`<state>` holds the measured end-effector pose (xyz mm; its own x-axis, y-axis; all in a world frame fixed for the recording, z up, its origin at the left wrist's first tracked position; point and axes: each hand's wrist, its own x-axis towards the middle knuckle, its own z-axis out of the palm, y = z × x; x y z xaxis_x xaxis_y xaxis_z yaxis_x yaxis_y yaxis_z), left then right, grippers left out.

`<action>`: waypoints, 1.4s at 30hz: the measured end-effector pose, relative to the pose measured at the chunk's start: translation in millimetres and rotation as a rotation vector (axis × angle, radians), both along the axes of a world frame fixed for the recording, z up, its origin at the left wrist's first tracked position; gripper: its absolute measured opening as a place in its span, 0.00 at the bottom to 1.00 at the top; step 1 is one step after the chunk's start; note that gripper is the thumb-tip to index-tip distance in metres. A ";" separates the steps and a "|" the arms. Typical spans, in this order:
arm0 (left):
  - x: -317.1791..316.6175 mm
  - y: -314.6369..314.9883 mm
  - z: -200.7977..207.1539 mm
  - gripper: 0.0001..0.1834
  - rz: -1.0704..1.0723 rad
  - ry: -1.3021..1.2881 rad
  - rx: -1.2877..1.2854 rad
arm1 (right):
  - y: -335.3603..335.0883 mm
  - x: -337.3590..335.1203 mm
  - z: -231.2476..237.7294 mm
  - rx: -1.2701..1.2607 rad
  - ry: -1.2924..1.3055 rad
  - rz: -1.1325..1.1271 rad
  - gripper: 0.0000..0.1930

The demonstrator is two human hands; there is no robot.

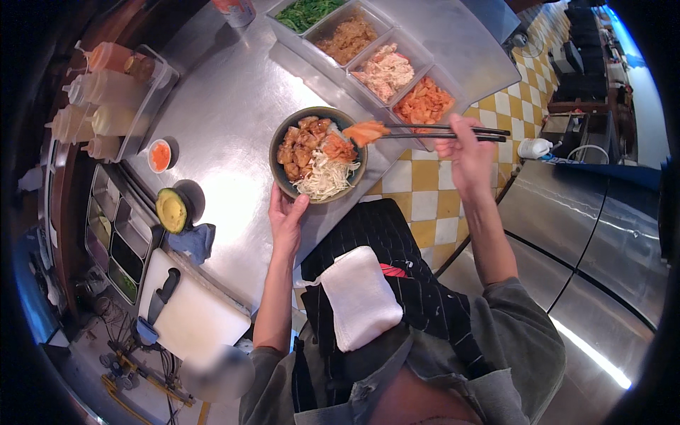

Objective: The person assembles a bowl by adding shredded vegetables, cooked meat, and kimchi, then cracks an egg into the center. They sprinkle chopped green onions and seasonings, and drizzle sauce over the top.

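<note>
My left hand point(287, 218) grips the near rim of a dark round bowl point(275, 173) on the steel counter. In the bowl lie glazed brown chunks point(301, 150), pale shredded vegetable point(326, 177), a little white rice and a small heap of kimchi point(338, 149). Closed around a pair of black chopsticks point(425, 132) is my right hand point(467, 152), to the right of the bowl. A clump of kimchi point(367, 132) is pinched at their tips, over the bowl's right rim. Beyond the sticks, a clear tub of kimchi point(425, 101) stands at the counter's edge.
Next to that tub are tubs of creamy pinkish salad point(383, 72), brown shreds point(348, 40) and green seaweed point(308, 13). At left sit squeeze bottles point(110, 88), a small orange-filled cup point(160, 154), a halved avocado point(171, 210), a blue cloth point(193, 242) and a knife point(164, 294) on a white cutting board point(205, 304).
</note>
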<state>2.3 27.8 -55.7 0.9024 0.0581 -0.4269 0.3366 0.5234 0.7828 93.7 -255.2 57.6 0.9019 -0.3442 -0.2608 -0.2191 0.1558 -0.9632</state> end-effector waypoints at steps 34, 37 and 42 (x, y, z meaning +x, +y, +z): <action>3.3 2.9 2.6 0.40 -0.036 -0.083 0.013 | 44.6 -29.3 41.6 -0.899 -0.397 0.514 0.05; 3.5 3.0 2.4 0.40 -0.040 -0.084 0.019 | 49.9 -21.7 49.0 -0.782 -0.340 0.399 0.05; 4.7 3.3 6.2 0.40 -0.048 -0.079 0.014 | 61.0 -20.2 32.5 -0.776 -0.421 0.498 0.06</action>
<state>7.0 31.1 -49.6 0.9350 0.0201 -0.3541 0.2981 0.4967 0.8152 73.5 -194.3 90.1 0.9563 0.1563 0.2472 0.2920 -0.5624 -0.7736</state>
